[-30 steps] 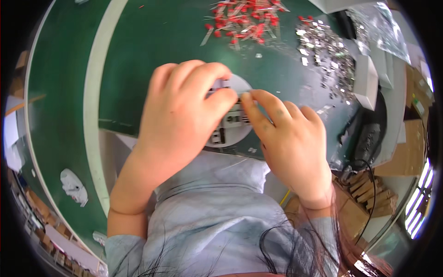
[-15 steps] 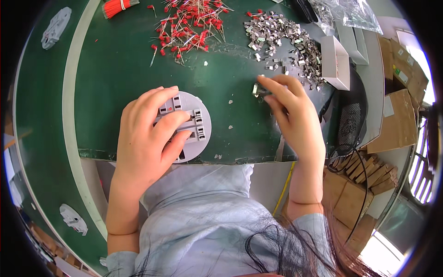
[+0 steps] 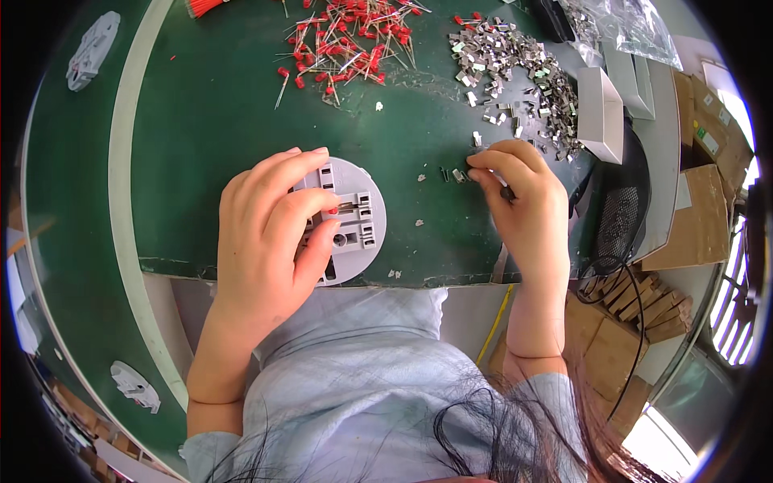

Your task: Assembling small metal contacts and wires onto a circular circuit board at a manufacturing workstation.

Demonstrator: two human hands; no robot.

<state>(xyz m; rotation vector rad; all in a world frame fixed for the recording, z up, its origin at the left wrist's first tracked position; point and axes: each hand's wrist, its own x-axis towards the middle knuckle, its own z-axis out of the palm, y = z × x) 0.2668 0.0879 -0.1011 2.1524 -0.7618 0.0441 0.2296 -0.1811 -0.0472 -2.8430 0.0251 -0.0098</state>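
Observation:
My left hand (image 3: pixel 270 225) lies over a round grey plastic base (image 3: pixel 372 249) with slots and small raised blocks, gripping its left side. Between its index finger and thumb a red LED (image 3: pixel 332 211) shows, its metal legs running right along a channel in the base. To the right, my right hand (image 3: pixel 519 181) is closed in a pinch just above the table. A small metal clip (image 3: pixel 460 175) lies at its fingertips; whether they hold it cannot be made out. A dark rounded end (image 3: pixel 506 193) of something shows beneath the curled fingers.
Red LEDs (image 3: pixel 354 40) lie in a loose heap at the back. Metal clips (image 3: pixel 515 68) are piled behind my right hand, beside a white box (image 3: pixel 600 117). Red wires (image 3: pixel 205 6) lie at the far left. The green table's (image 3: pixel 419 258) near edge runs before my body.
My right hand's fingers have closed from a spread pose near the small clips. My left hand stays on the base, and the LED's red head now shows at its fingertips. The whole view has shifted slightly.

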